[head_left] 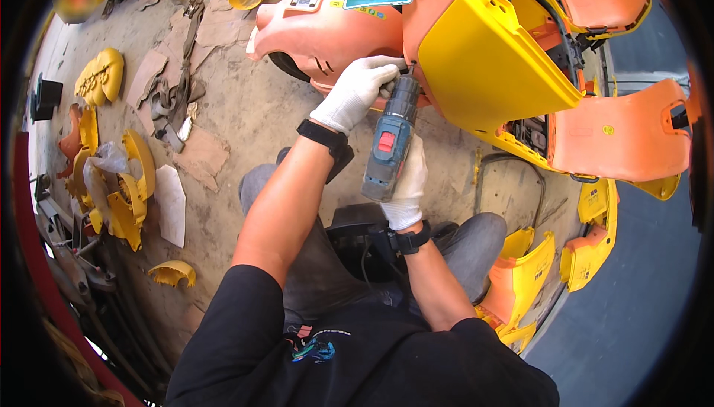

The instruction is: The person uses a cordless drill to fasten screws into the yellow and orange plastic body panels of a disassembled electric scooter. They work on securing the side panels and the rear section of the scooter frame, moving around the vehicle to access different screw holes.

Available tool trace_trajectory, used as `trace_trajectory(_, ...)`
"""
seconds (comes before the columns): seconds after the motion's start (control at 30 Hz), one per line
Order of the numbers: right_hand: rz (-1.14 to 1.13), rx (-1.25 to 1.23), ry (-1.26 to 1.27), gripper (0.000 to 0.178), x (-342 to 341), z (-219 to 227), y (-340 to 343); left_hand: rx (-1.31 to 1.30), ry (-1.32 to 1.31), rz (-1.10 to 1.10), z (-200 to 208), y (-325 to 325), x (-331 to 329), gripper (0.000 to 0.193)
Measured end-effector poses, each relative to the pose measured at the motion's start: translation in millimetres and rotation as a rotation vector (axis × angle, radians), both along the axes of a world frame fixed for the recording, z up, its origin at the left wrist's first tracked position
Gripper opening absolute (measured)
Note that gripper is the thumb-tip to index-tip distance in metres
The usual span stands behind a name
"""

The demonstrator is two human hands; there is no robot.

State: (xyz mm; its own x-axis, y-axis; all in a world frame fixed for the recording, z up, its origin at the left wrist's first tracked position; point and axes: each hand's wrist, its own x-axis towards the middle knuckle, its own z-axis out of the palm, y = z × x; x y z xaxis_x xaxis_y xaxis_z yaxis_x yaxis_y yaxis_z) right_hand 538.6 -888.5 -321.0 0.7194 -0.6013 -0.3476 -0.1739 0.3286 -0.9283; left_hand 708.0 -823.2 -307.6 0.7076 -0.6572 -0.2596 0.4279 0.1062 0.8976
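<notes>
The gloved right hand point(410, 184) grips the drill point(389, 140), which is in front of the person, just short of the scooter point(327, 31). The yellow panel point(491, 65) lies ahead of both hands and to their right; the left hand point(357, 93) is nearer its near-left corner, fingers curled just beside the drill's front end. Whether they pinch anything is hidden. The drill's long axis runs away from the person, leaning slightly right, its tip toward that corner.
</notes>
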Motion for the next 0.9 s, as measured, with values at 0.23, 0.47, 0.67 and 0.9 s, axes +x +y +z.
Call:
trace_trajectory(0.23,-0.01,0.345,-0.023,0.026,-42.8,4.8,-12.8,0.024,0.092,0.05,-2.8,2.3,-5.2,0.031)
trace_trajectory(0.47,0.288,-0.331,0.155,0.034,-80.1,35.2,-52.7,0.092,0.069,-0.163,-6.0,-8.6,-24.9,0.029)
trace_trajectory(0.67,0.266,0.377,0.026,0.038,-82.7,58.6,-91.0,0.085,0.146,-0.212,-10.0,-11.9,-30.6,0.031)
trace_trajectory(0.9,0.234,0.454,0.1,0.033,-106.0,46.3,-106.8,0.214,0.147,-0.239,-9.1,-22.2,-38.9,0.018)
